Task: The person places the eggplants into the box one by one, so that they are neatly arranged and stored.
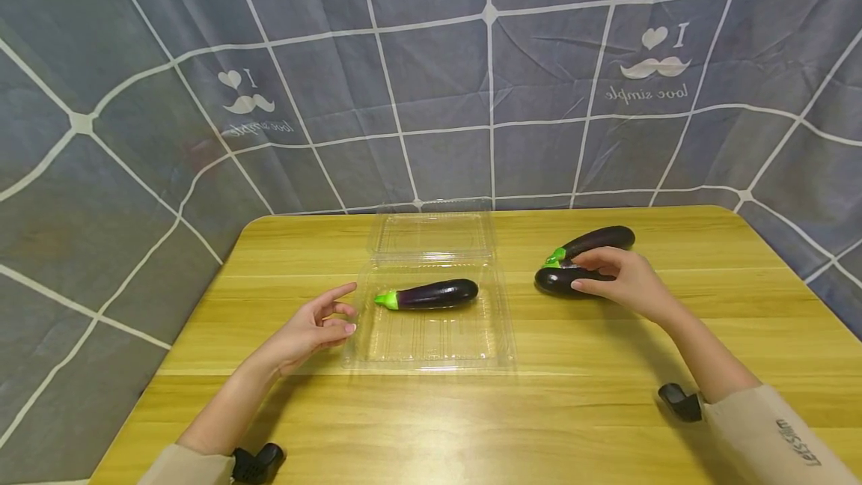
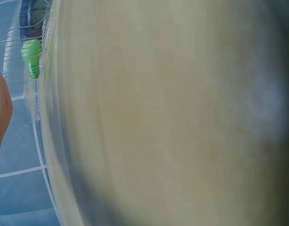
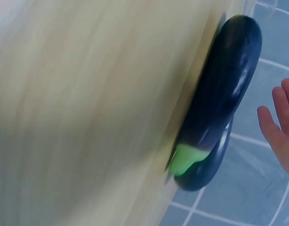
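Observation:
A clear plastic clamshell box [image 1: 431, 346] lies open, its lid [image 1: 434, 234] folded back. Inside its base rests a dark purple eggplant [image 1: 438, 295], green cap to the left. My left hand [image 1: 313, 328], fingers loosely bent and holding nothing, is beside the box's left edge. Over at the right, my right hand [image 1: 629, 283] hovers with parted fingers above a front eggplant [image 1: 555, 281], its round end to the left. Behind lies a back eggplant [image 1: 602, 238]. Green shows between these two; the hand partly hides that area. In the right wrist view, the fingers [image 3: 281, 113] stand apart from the front eggplant.
A wood-grain table [image 1: 431, 425] carries everything. Behind it and along its sides hangs a grey curtain [image 1: 444, 96] with white lines. Black wrist devices [image 1: 680, 401] sit at both sleeves.

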The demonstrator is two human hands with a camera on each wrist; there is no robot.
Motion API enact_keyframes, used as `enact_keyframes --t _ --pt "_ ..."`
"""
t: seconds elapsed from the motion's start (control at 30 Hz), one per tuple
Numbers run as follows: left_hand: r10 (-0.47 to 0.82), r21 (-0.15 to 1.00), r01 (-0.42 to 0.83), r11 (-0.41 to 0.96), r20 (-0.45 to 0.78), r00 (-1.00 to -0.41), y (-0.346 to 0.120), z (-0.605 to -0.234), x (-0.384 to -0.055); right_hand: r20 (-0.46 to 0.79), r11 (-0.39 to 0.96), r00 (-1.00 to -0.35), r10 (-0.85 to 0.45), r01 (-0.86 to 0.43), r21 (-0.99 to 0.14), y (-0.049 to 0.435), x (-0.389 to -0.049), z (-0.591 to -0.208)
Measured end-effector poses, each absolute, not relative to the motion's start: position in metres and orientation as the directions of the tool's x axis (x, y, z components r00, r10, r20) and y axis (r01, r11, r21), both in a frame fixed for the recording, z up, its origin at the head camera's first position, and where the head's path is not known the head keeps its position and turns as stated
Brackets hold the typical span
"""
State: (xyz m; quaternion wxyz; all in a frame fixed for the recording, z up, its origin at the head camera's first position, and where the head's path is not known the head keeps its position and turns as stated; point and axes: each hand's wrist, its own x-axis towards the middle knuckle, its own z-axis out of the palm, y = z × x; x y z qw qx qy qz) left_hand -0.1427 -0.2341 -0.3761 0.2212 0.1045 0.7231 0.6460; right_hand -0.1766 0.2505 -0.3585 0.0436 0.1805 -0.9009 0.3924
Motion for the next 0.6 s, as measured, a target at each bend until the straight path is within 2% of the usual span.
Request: enact_keyframes --t 0.6 --pt "0.436 0.981 -0.122 0.152 -0.177 -0.883 -0.234 -0.376 -0.142 0.220 0.690 -0.941 -0.258 -0.339 -0.639 0.283 -0.176 -0.373"
